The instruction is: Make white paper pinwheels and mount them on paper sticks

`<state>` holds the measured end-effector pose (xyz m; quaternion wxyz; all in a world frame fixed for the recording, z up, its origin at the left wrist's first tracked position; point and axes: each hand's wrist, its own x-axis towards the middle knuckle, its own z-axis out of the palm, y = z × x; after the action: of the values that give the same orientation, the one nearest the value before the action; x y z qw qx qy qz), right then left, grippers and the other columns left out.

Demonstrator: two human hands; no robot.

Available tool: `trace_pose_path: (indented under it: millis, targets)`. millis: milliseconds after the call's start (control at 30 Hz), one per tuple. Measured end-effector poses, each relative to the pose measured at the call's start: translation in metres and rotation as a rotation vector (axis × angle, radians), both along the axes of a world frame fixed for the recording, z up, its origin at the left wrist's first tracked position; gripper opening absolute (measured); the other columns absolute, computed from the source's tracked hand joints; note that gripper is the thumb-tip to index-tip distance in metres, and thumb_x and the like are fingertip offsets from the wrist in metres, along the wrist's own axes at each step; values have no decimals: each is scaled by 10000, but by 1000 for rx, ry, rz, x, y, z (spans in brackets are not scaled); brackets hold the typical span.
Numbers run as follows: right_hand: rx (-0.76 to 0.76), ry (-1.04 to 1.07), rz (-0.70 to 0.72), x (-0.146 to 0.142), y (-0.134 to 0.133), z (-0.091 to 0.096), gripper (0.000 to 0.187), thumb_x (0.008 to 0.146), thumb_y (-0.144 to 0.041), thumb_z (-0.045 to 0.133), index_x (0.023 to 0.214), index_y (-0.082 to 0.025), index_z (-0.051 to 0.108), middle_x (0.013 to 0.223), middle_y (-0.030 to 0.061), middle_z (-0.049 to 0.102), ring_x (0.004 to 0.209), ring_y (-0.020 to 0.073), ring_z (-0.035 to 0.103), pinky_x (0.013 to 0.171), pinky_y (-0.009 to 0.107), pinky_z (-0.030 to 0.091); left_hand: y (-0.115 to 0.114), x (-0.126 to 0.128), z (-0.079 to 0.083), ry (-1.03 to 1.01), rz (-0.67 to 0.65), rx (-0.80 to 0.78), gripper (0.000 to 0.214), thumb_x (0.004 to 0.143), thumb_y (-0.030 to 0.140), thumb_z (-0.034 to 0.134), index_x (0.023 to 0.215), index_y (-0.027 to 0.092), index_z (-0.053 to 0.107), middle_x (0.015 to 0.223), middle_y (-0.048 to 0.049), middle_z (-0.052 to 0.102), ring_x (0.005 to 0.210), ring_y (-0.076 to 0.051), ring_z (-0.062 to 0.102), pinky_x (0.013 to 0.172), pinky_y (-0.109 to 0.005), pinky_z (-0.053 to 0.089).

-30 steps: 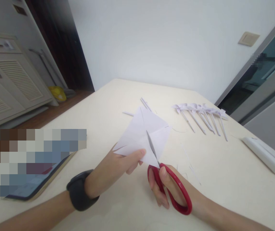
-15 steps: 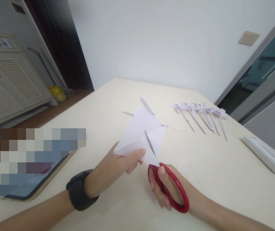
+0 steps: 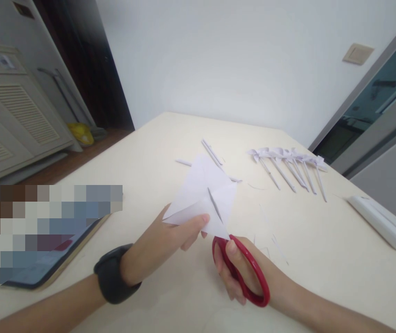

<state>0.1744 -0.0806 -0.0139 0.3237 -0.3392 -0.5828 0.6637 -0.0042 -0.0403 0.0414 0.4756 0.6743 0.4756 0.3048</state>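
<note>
My left hand [image 3: 165, 240], with a black band on the wrist, pinches the near edge of a white square of creased paper [image 3: 198, 189] and holds it above the cream table [image 3: 322, 259]. My right hand [image 3: 242, 273] grips red-handled scissors [image 3: 239, 268] with thumb and fingers through the loops. The blades run into the paper from its near right edge toward the middle.
Several white paper pinwheels on sticks [image 3: 289, 162] lie in a row at the far right. Rolled paper sticks [image 3: 211, 152] and thin paper scraps [image 3: 274, 243] lie about. A white flat object [image 3: 381, 222] sits at the right edge, a tablet [image 3: 52, 259] at the left.
The paper has tilted and shifted slightly left and away. The scissors have closed further into it, and my right hand moved a little closer to me.
</note>
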Motion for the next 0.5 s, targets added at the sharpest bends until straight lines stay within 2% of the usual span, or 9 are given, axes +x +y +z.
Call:
trace_pose_path:
  millis: [300, 500]
  targets:
    - [-5, -7, -3, 1, 1, 1, 415, 923, -496, 314, 781, -166, 521, 388, -66, 437, 323, 81, 370, 444, 233, 399, -1, 0, 2, 0, 3, 6, 475, 846, 339, 478, 426, 216, 292, 437, 53, 364, 487, -120, 446, 617, -233, 384]
    - [-24, -3, 4, 0, 2, 6, 413, 907, -514, 347, 806, -157, 528, 415, -68, 435, 339, 68, 374, 439, 218, 381, 2, -2, -8, -150, 59, 38, 433, 854, 277, 487, 457, 206, 331, 434, 63, 341, 449, -105, 388, 570, -254, 364]
